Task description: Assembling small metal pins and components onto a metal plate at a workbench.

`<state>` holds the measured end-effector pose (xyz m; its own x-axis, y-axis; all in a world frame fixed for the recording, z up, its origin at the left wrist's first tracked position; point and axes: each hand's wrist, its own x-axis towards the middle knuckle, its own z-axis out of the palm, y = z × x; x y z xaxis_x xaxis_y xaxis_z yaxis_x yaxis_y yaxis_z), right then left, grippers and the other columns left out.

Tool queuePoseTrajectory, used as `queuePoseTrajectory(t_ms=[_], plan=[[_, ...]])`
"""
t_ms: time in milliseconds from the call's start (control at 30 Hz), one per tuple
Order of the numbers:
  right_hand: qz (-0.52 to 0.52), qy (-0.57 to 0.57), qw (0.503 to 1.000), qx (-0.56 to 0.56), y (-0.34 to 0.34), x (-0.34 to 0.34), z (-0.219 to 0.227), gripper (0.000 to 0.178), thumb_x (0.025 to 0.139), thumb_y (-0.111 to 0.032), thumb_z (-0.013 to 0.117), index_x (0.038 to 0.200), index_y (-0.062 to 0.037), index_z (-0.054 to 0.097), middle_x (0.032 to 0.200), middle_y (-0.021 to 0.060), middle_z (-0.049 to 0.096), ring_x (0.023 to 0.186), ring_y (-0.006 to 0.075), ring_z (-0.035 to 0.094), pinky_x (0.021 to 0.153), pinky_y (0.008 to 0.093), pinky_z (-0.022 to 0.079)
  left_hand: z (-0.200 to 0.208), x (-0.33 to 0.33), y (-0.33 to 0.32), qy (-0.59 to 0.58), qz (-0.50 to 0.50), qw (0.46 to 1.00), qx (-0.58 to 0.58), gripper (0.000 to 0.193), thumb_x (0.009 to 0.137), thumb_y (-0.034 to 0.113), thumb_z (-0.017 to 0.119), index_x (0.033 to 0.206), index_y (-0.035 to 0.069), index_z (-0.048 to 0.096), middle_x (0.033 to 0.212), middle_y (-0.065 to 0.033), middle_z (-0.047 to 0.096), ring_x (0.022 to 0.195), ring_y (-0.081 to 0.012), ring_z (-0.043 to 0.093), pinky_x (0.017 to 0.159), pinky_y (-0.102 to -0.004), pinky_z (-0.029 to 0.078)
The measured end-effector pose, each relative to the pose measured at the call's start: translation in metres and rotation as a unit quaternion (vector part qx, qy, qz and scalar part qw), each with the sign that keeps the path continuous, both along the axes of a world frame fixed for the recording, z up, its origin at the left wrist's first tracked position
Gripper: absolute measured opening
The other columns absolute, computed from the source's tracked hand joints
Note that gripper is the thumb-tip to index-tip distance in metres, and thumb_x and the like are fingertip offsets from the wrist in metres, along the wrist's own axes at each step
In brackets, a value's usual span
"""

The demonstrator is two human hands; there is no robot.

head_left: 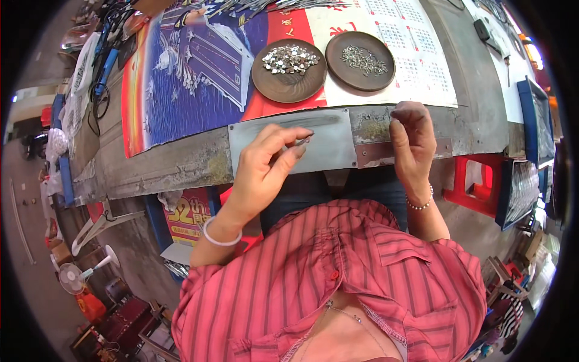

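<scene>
My left hand (262, 160) is closed in a pinch above a grey metal plate (329, 148) fixed at the bench's front edge. Between its thumb and forefinger is a small shiny metal piece (303, 141), mostly covered by the fingertips. To the right, my right hand (415, 142) is raised by the bench edge with its fingers curled toward the thumb; whatever they may hold is too small to make out. Beyond the hands stand two round brown dishes. The left dish (289, 92) bears a heap of small shiny metal bits, the right dish (356, 83) a heap of thin little metal pins.
A printed calendar poster (199, 114) covers much of the worn bench (175, 166). Long thin metal strips (277, 5) lie at the far edge. A blue-handled tool (108, 66) and cables are at the left. A red stool (473, 181) stands below right, beside blue trays (534, 127).
</scene>
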<state>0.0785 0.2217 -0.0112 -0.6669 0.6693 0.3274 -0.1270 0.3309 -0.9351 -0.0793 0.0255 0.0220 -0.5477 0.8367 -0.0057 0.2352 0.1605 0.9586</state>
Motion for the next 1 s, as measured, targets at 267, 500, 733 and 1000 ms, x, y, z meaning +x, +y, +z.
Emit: queuePoseTrajectory(t_ms=[267,500,733,1000], plan=[[-0.035,-0.02,0.995,0.089,-0.001,-0.003,-0.014,0.008,0.085,-0.003,0.059,0.087,0.0013,0.052,0.082,0.0085,0.053,0.068,0.0131,0.049,0.062,0.0235,0.041,-0.015,-0.017,0.045,0.303,-0.104,0.947,-0.034,0.016,0.079,0.005,0.061,0.094,0.008,0.065,0.082,-0.0085,0.055,0.069,-0.0251,0.06,0.056,-0.0362,0.047],[-0.017,-0.035,0.996,0.08,0.0,-0.004,-0.015,0.007,0.085,-0.002,0.058,0.086,0.0021,0.052,0.081,0.0103,0.054,0.068,0.0152,0.049,0.062,0.0251,0.042,-0.017,-0.034,0.05,0.384,-0.19,0.902,-0.058,0.021,0.077,0.008,0.058,0.098,0.011,0.063,0.082,-0.008,0.05,0.068,-0.026,0.06,0.055,-0.0371,0.048],[-0.018,-0.032,0.996,0.08,0.003,-0.003,-0.012,0.006,0.085,-0.002,0.058,0.085,0.002,0.053,0.079,0.0114,0.055,0.066,0.0183,0.052,0.059,0.0261,0.043,-0.009,-0.054,0.017,0.377,-0.204,0.896,-0.119,0.026,0.077,0.001,0.056,0.101,0.009,0.062,0.081,-0.0106,0.048,0.064,-0.0281,0.058,0.053,-0.038,0.046],[0.002,-0.033,0.993,0.117,0.002,-0.004,-0.01,0.007,0.084,-0.001,0.059,0.083,0.0017,0.053,0.075,0.0125,0.055,0.064,0.0222,0.053,0.058,0.0281,0.044,-0.012,-0.029,0.058,0.383,-0.207,0.896,-0.087,0.026,0.076,0.003,0.054,0.1,0.009,0.061,0.084,-0.0096,0.049,0.066,-0.0285,0.059,0.055,-0.0384,0.047]])
